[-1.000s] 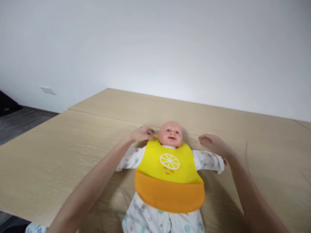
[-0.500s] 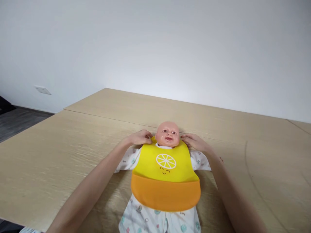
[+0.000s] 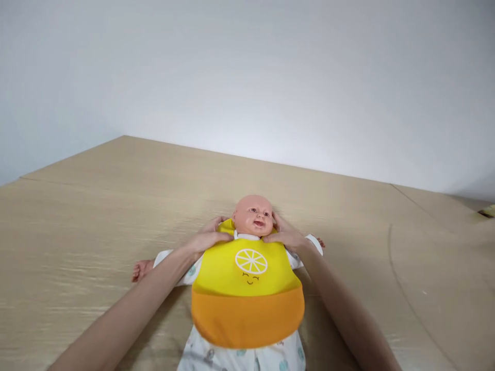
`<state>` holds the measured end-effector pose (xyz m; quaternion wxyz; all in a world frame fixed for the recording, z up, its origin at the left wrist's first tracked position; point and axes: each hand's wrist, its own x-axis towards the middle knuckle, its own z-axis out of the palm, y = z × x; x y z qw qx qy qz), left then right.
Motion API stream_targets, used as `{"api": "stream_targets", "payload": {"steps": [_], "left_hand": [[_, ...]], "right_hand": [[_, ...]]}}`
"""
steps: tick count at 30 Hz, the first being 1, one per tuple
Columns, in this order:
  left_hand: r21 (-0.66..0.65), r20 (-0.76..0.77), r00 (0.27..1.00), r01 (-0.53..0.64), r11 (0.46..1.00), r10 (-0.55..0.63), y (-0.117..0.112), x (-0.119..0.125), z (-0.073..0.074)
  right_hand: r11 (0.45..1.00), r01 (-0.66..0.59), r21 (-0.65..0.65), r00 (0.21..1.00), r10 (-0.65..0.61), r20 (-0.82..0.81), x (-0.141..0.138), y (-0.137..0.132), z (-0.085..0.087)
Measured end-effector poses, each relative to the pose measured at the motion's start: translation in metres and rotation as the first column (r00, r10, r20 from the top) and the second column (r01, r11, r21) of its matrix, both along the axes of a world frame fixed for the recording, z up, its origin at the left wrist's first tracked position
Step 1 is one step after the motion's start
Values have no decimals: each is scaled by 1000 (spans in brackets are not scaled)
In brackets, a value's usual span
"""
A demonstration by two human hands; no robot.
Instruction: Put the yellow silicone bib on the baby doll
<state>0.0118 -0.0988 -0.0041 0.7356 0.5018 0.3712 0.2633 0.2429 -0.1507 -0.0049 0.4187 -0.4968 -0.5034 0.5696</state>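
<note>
A baby doll [image 3: 253,214] lies on its back on the table, in a white printed outfit [image 3: 247,358]. Over its chest lies a yellow bib [image 3: 220,265] with a lemon-slice print and an orange catch pocket [image 3: 247,319]. My left hand [image 3: 211,236] is closed on the bib's upper edge at the neck, thumb on top and fingers behind. At the opposite side of the neck, my right hand [image 3: 285,234] grips the bib likewise, its fingertips partly hidden behind the doll's head. The back of the bib's neckband is out of sight.
The wooden table [image 3: 96,206] reaches back to a white wall [image 3: 247,77]. Seams and a thin curved line [image 3: 394,263] mark its surface. A small yellow and dark item [image 3: 488,211] shows at the right edge of the view.
Both hands have closed in around the neck, thumbs now over the bib's front. The doll's head has turned slightly to the right. My view has shifted right.
</note>
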Motion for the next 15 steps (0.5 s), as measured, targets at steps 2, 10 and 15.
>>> {"api": "stream_targets", "payload": {"steps": [2, 10, 15], "left_hand": [[-9, 71, 997, -29, 1000, 30, -11, 8, 3], [-119, 231, 972, 63, 991, -34, -72, 41, 21], [-61, 222, 975, 33, 998, -19, -112, 52, 5]], "right_hand": [[999, 8, -41, 999, -9, -32, 4, -10, 1], [951, 278, -133, 960, -269, 80, 35, -102, 16], [874, 460, -157, 887, -448, 111, 34, -164, 8]]}}
